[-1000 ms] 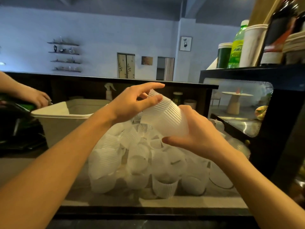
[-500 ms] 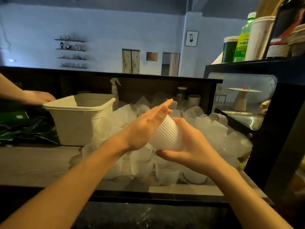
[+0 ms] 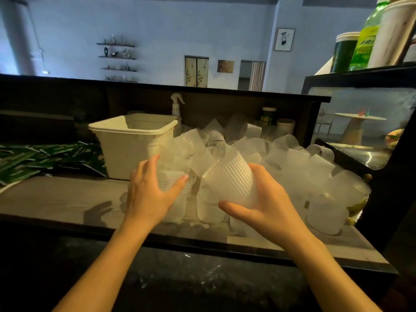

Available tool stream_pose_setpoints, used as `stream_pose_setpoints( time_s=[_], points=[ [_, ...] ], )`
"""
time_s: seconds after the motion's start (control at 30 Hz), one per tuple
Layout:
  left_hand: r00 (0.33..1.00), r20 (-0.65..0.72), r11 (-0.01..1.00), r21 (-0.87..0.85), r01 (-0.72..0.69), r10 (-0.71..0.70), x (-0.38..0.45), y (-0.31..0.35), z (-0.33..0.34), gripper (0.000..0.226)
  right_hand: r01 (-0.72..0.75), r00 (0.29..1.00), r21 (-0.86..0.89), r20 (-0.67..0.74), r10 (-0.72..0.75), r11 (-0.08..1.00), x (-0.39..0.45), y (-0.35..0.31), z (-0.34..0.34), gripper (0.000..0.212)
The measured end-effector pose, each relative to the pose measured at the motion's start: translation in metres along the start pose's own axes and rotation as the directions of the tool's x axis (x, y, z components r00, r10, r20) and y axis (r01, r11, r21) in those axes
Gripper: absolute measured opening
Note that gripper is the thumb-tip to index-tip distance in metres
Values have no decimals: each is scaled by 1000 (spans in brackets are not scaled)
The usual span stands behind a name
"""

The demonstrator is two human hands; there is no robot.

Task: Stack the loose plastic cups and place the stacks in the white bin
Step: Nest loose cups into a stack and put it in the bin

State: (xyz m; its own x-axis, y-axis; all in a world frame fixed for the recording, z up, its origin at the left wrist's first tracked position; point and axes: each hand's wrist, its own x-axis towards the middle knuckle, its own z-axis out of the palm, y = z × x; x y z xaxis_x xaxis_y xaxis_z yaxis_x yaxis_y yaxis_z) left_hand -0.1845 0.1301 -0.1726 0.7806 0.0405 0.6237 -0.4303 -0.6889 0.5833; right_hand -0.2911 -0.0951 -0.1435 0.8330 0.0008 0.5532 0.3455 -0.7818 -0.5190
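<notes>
A heap of loose ribbed translucent plastic cups (image 3: pixel 290 158) covers the counter in front of me. My right hand (image 3: pixel 267 206) grips a tilted cup stack (image 3: pixel 229 179) by its lower end, rim pointing up and left. My left hand (image 3: pixel 150 194) has its fingers and thumb curled round another cup (image 3: pixel 171 181) at the left edge of the heap. The white bin (image 3: pixel 126 145) stands behind and left of the heap, open top up; I see nothing inside it from here.
A spray bottle (image 3: pixel 176 109) and jars stand behind the bin and heap. Green packets (image 3: pixel 45 158) lie on the counter at left. A dark display case (image 3: pixel 369 131) walls off the right side, bottles on top. The grey counter (image 3: pixel 56 199) runs left of the heap.
The held stack came down from chest height to just above the heap. My left hand left the stack and moved left onto a loose cup. The other person's hand at far left is gone from view.
</notes>
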Motion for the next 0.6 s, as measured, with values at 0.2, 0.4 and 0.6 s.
stream_pose_setpoints(
  time_s=[0.2, 0.4, 0.6],
  points=[
    [986, 167, 992, 126, -9, -12, -6, -20, 7, 89, 0, 1000, 26, 27, -1, 1000, -7, -2, 5, 77],
    [997, 62, 998, -51, -45, 48, -3, -20, 5, 75, -30, 999, -10, 40, 30, 999, -10, 3, 3, 85],
    [998, -68, 934, -356, -34, 10, 7, 9, -4, 68, -33, 999, -125, 38, 38, 992, -4, -4, 0, 85]
  ],
)
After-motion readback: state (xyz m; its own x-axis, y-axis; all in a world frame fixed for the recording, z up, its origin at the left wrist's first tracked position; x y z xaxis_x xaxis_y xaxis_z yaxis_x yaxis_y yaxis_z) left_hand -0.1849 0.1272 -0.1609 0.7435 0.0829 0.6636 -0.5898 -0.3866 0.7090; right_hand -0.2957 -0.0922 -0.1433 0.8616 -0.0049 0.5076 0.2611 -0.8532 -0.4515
